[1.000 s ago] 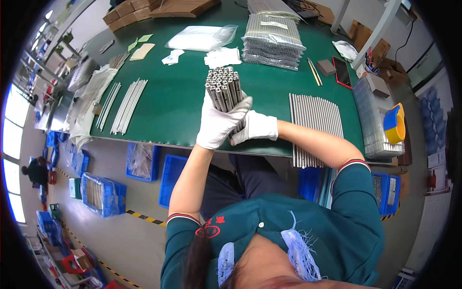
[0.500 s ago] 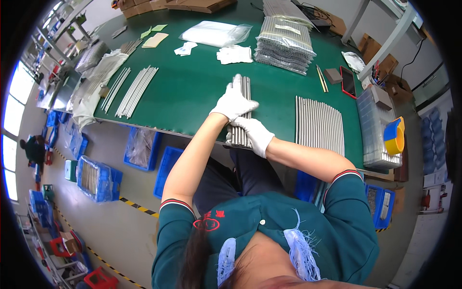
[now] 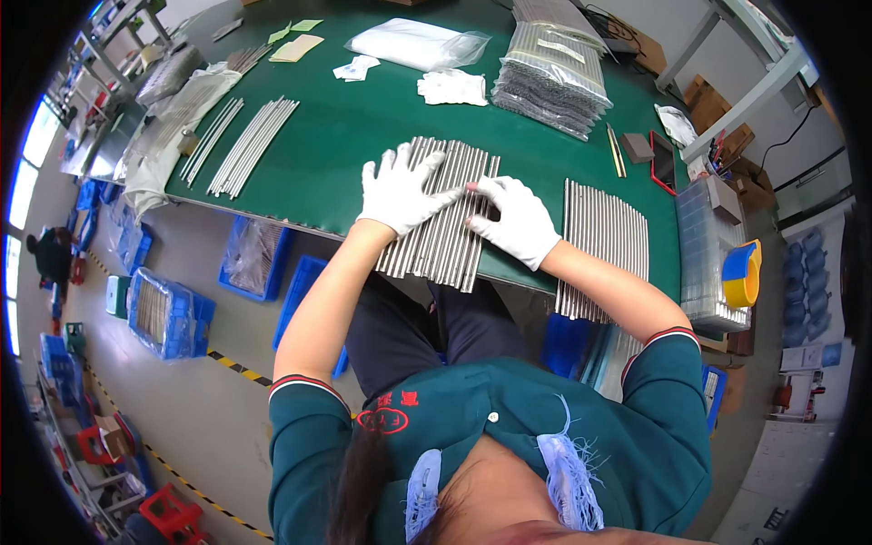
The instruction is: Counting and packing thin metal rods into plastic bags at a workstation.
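Note:
A row of slim metal rods (image 3: 431, 241) lies spread side by side on the green table, their near ends jutting past its front edge. On the left part of this row rests my left hand (image 3: 396, 193) in a white glove, open, with its fingers spread and the thumb reaching across the rods. My right hand (image 3: 520, 225), gloved too, is at the row's right edge. Its thumb and fingers are apart, and bare fingertips show as they touch the rods. Further right lies a second row of similar rods (image 3: 604, 238), partly under my right forearm.
Thinner pale rods (image 3: 254, 147) lie at the left. At the back are a plastic bag (image 3: 413, 44), white gloves (image 3: 452, 87) and a stack of bagged rods (image 3: 554, 82). On the right are a phone (image 3: 664, 163), a clear case (image 3: 708, 250) and a tape roll (image 3: 742, 274).
The rods, bunched between my hands before, are now fanned out into a wide flat row. My left hand has moved left and opened; my right hand has moved up and right.

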The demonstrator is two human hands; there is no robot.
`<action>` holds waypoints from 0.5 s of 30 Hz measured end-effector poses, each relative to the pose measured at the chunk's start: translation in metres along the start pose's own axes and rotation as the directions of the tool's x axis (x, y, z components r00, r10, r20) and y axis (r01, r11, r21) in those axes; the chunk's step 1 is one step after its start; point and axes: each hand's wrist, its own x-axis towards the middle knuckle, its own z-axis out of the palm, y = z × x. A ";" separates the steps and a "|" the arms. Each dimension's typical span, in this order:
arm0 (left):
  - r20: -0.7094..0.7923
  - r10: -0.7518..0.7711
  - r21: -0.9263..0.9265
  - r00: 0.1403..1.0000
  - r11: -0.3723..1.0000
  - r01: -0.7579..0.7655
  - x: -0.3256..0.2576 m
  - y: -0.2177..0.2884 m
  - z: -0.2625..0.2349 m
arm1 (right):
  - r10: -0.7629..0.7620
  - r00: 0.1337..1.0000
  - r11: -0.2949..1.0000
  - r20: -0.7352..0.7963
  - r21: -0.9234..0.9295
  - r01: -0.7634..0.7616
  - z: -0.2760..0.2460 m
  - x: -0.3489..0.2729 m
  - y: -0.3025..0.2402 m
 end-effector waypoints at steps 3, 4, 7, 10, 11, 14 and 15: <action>-0.002 -0.066 0.042 0.998 0.997 0.066 -0.001 -0.028 -0.002 | -0.512 0.851 0.859 -0.117 -0.086 0.505 0.010 0.016 0.002; 0.007 -0.068 0.068 0.998 0.995 0.068 -0.001 -0.035 -0.006 | -0.543 0.840 0.838 -0.027 -0.088 0.539 0.011 0.024 -0.006; 0.024 -0.109 0.136 0.994 0.985 0.105 -0.001 -0.062 -0.010 | -0.534 0.836 0.827 0.124 -0.131 0.548 0.034 0.041 -0.022; 0.013 -0.188 0.153 0.982 0.971 0.184 -0.004 -0.094 -0.011 | -0.541 0.813 0.807 0.215 -0.140 0.573 0.030 0.049 -0.028; 0.008 -0.173 0.221 0.985 0.961 0.166 -0.006 -0.114 -0.007 | -0.539 0.807 0.806 0.243 -0.131 0.577 0.025 0.049 -0.031; -0.169 0.069 0.363 0.983 0.932 -0.004 -0.008 -0.138 -0.015 | -0.534 0.814 0.817 0.229 -0.109 0.567 0.016 0.032 -0.011; -0.243 0.011 0.306 0.970 0.950 0.066 -0.015 -0.130 -0.020 | -0.516 0.817 0.826 0.257 -0.104 0.554 0.011 0.025 -0.003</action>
